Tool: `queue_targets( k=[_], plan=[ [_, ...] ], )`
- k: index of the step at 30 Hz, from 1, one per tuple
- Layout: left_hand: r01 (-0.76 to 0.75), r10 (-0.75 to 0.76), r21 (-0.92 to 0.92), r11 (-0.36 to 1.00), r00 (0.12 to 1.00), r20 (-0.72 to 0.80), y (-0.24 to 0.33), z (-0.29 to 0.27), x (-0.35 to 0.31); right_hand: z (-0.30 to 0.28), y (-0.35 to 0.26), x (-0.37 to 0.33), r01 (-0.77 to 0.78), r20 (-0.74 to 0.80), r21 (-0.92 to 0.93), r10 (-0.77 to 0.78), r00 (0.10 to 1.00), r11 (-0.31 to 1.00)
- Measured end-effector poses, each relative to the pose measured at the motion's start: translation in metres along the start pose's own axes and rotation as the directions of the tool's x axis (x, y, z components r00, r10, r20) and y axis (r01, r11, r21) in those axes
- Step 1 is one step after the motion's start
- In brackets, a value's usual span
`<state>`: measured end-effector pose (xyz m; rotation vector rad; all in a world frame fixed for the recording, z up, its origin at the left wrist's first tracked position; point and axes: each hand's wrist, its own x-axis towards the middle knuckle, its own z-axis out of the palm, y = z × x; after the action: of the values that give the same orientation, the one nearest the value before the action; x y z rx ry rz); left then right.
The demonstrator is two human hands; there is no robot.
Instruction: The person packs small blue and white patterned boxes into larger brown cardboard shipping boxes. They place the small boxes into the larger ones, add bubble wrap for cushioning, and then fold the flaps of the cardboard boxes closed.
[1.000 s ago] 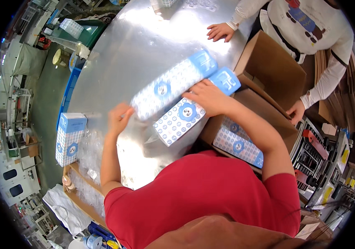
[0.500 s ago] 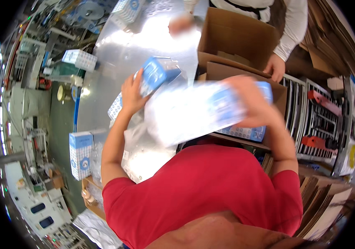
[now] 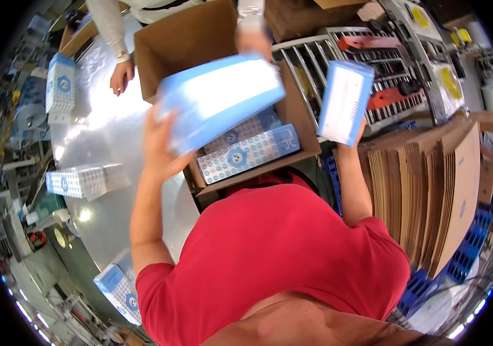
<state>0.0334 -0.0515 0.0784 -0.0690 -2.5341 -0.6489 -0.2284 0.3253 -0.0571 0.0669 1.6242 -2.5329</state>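
While hands (image 3: 162, 141) hold oblong boxes (image 3: 345, 104) (one blurred), cardboard carton (image 3: 297, 109), shiny metal table (image 3: 99, 141)

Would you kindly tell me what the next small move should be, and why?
Probably lower the blurred blue-and-white box in the left hand into the near cardboard carton: it appears over that carton, where two patterned boxes lie, while the right hand holds a blue-edged box farther right.

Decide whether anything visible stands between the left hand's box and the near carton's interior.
Nothing visible stands between the box in the left hand and the near carton. Two patterned boxes lie inside, along its near side; the held box hides much beyond them.
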Motion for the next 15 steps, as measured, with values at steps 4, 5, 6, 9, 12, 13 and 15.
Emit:
queue_targets(
  k=[4,5,6,9,12,13,15],
  plan=[
    [0.271,-0.119,-0.108,0.956,0.701,0.703,-0.02,0.14,0.026,0.076,-0.058,-0.029,-0.375,0.126,0.309,0.353,0.927,0.874],
    [0.344,-0.169,-0.164,0.924,0.754,0.634,-0.055,0.198,-0.024,0.089,-0.067,-0.033,-0.37,0.387,0.216,0.268,0.882,0.904],
    [0.323,-0.176,-0.163,0.932,0.8,0.574,-0.071,0.22,-0.043,0.097,-0.073,-0.036,-0.326,0.606,0.142,0.178,0.775,0.935],
    [0.114,-0.107,0.004,0.993,0.915,0.388,-0.082,0.238,-0.072,0.14,-0.074,-0.048,0.423,0.884,-0.142,-0.078,0.461,0.895],
    [-0.143,0.088,0.271,0.952,0.974,0.207,-0.049,0.219,-0.065,0.201,-0.047,-0.044,0.961,0.976,-0.195,0.133,0.171,0.194],
    [-0.006,-0.09,0.224,0.975,0.906,0.414,-0.03,0.199,-0.046,0.178,0.0,-0.028,0.98,0.952,-0.189,0.233,0.197,-0.055],
    [-0.089,0.016,0.147,0.985,0.899,0.438,-0.046,0.193,-0.066,0.17,0.049,-0.022,0.96,0.833,-0.183,0.486,0.265,-0.211]
  ],
)
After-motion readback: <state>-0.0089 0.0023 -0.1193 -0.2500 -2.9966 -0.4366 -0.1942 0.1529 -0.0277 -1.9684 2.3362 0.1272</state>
